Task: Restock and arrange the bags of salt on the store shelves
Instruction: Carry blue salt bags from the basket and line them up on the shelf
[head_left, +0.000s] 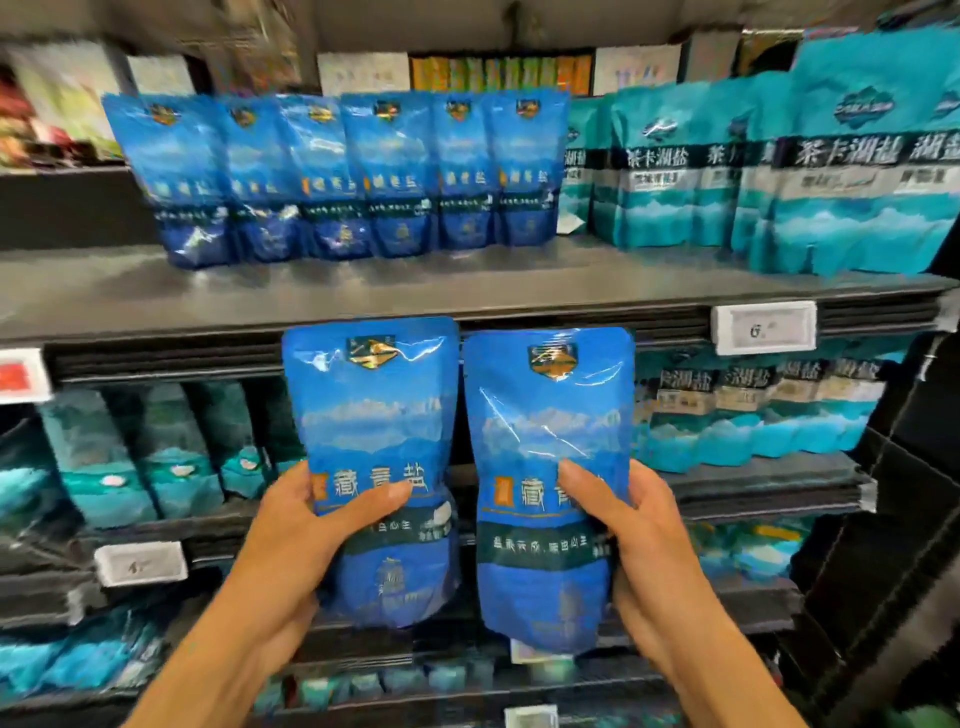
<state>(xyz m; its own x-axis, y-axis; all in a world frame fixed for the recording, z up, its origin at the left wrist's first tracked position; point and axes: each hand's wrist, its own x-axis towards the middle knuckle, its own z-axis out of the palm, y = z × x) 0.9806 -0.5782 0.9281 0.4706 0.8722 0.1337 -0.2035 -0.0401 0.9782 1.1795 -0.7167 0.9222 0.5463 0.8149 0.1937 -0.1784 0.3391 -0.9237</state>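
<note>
A shop: stocked shelves (467, 291) of salt bags (363, 176) with price tags (762, 327).

Two blue salt bags (371, 457) — upright, side by side

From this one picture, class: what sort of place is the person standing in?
Most likely a shop aisle: shelves stocked with rows of blue salt bags, price tags on the edges, and another bag in each hand.

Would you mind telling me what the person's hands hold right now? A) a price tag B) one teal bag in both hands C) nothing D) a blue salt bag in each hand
D: the left hand grips one blue salt bag and the right hand grips another blue bag, side by side below the shelf edge.
</note>
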